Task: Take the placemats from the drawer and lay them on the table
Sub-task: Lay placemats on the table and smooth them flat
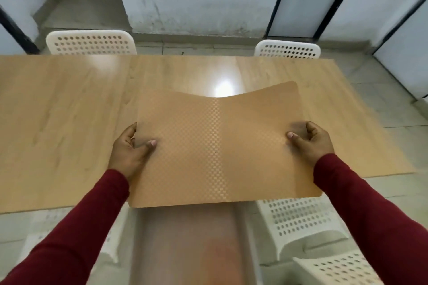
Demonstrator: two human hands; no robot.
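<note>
A tan placemat point(220, 146) with a fine checked weave is held over the near edge of the wooden table point(64, 109). My left hand point(130, 148) grips its left edge, thumb on top. On the opposite side my right hand point(309, 140) pinches the right edge the same way. The mat sags along its middle, its far corners lifted, and its near edge hangs past the table's front edge. No drawer is in view.
Two white perforated chairs point(90, 43) point(288, 50) stand at the table's far side. Nearer me, white chairs point(298, 222) sit at the lower right and another at the lower left point(46, 227). A brown blurred surface point(190, 245) lies below the mat. Walls and dark-framed doors stand behind.
</note>
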